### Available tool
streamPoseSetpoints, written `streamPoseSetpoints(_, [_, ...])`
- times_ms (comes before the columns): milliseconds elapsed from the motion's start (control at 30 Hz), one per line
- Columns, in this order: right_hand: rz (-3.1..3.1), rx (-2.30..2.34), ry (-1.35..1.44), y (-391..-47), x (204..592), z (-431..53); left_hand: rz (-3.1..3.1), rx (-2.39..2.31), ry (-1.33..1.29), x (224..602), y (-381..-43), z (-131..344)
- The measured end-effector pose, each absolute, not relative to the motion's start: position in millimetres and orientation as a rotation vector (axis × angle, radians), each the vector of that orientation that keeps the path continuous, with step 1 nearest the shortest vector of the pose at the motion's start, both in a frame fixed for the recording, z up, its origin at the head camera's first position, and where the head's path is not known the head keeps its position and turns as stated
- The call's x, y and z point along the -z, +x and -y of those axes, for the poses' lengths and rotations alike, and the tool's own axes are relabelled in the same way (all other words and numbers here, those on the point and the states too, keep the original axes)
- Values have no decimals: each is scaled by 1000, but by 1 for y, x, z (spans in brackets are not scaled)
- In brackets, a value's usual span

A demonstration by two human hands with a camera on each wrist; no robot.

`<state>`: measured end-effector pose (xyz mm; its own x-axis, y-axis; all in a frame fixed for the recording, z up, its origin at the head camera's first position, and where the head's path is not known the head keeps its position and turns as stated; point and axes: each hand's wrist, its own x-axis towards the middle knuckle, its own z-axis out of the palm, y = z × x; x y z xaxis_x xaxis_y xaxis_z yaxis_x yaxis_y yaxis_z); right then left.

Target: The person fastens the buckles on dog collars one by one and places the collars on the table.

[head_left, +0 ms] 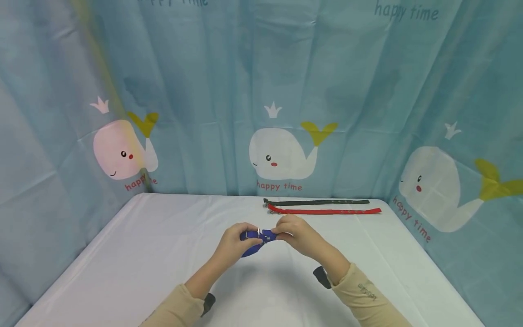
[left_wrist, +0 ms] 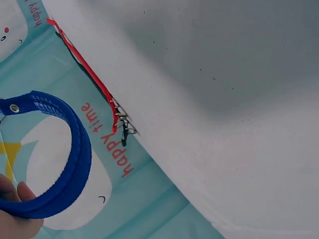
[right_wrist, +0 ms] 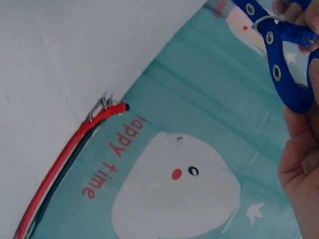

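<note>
A blue collar [head_left: 251,250] with metal eyelets and a buckle is held above the table between both hands. My left hand [head_left: 234,243] grips it near the buckle end, thumb and fingers round the strap. With thumb and fingers, my right hand [head_left: 301,235] pinches the strap on the other side. In the left wrist view the collar [left_wrist: 82,154] is bent into a round loop. The right wrist view shows its eyeletted strap [right_wrist: 273,55] passing by a metal ring or buckle frame; how far the end is threaded cannot be told.
Toward the back right of the white table [head_left: 163,236] a red collar [head_left: 327,211] lies stretched out, beside a dark green or black collar [head_left: 318,202]. Both have metal fittings at their left ends. A blue curtain [head_left: 212,91] with whale prints surrounds the table.
</note>
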<state>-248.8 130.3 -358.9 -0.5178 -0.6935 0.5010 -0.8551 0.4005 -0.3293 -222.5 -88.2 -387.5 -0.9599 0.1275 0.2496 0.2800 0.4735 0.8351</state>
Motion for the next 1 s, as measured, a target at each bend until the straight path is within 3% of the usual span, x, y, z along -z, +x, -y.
streamPoseSetpoints(333, [2247,-863,1351,-249,373,-119,2583,1405,-507,388,-219,92])
streamPoseSetpoints(700, [2151,-956,1222,-252,382,-108,2578,1536,-303,388,-221,96])
streamPoseSetpoints(1000, [2033,-1002,1258,-251,381,-106,2573,1572,-380,392,-220,98])
